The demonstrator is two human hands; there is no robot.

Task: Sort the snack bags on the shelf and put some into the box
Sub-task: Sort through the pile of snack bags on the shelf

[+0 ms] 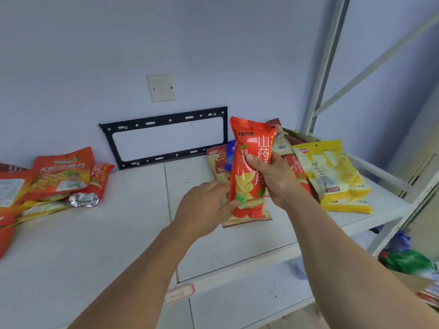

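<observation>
1. A tall red plastic snack bag printed with white characters and yellow crisps is held upright above the white metal shelf, right of its middle.
2. The right hand grips this bag round its middle, thumb across the front and fingers curled behind.
3. The left hand holds the bag's lower left edge, thumb on the front near a green round mark; its other fingers are hidden behind the bag.
4. Just behind and to the right lies a heap of bags, among them a large yellow plastic bag and a beige-and-red bag.
5. At the far left of the shelf lies a second heap of orange-red snack bags, with a crumpled silver foil packet at its near edge.
6. On the far wall hang a black metal bracket frame and a white square switch plate.
</observation>
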